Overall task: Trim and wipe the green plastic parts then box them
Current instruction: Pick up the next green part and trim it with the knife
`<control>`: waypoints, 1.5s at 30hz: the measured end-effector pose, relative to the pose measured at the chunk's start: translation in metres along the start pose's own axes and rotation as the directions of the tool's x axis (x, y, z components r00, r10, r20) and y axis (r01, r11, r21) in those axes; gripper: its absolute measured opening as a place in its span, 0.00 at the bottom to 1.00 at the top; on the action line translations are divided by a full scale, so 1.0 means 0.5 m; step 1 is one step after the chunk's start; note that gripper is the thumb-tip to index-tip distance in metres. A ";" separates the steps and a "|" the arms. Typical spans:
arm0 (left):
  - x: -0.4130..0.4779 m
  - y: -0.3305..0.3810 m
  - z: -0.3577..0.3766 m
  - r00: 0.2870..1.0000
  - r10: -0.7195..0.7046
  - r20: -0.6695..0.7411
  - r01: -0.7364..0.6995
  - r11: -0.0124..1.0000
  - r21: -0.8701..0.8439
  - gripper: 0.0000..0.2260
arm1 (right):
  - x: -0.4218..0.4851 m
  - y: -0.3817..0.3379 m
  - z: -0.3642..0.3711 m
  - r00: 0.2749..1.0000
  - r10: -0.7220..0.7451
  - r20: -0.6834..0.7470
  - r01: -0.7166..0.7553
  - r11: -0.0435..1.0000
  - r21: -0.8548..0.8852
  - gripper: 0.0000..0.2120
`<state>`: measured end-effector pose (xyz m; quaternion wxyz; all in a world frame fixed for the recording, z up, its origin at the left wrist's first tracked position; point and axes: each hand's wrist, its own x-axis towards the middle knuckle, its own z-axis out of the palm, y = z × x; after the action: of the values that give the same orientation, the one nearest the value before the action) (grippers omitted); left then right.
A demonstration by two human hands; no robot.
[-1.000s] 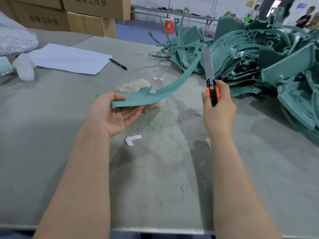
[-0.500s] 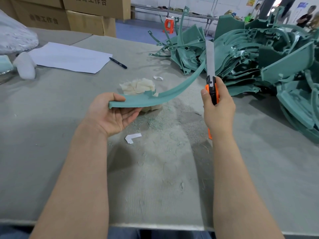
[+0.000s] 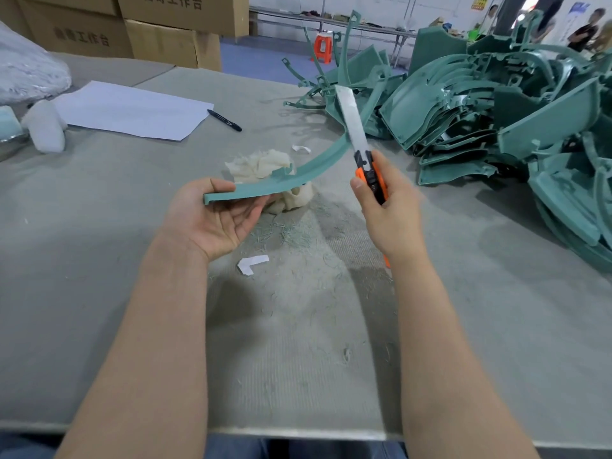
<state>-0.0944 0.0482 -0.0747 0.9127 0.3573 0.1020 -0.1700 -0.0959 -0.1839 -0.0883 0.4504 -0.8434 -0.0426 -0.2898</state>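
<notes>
Green curved part (image 3: 311,170) — left hand (image 3: 218,220) pinches; right hand (image 3: 390,213) grips knife (image 3: 356,130)

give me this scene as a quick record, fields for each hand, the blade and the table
left hand: holds near end of curved green part, thumb on top
right hand: grips utility knife
blade: extended, crosses the part's far stretch
table: rag, pile of green parts, pen, paper sheet, shavings

Other things on the grey table (image 3: 99,260)
A big white paper sheet (image 3: 132,111) lies far left, with a black pen (image 3: 224,120) just beside its right edge. A small bent paper scrap (image 3: 253,263) lies closer in. An orange stool (image 3: 322,48) stands behind.
</notes>
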 end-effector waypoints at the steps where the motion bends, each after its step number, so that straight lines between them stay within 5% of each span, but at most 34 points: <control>1: 0.000 0.000 0.000 1.000 0.003 -0.001 -0.003 1.000 -0.007 0.14 | -0.002 -0.002 0.005 1.000 -0.012 0.020 0.012 1.000 -0.004 0.18; 28: 0.020 -0.019 0.014 0.996 0.076 0.037 -0.063 0.959 -0.276 0.10 | -0.036 -0.058 0.063 0.956 -0.149 0.251 0.142 0.989 0.045 0.18; 45: 0.024 -0.027 0.028 0.991 0.120 -0.064 -0.134 0.947 -0.291 0.11 | -0.056 -0.092 0.087 0.920 -0.154 0.361 0.151 0.988 0.037 0.20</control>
<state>-0.0876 0.0265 -0.0768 0.9623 0.2267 0.1236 -0.0856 -0.1146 -0.1173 -0.0879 0.4144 -0.8746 -0.1919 -0.1630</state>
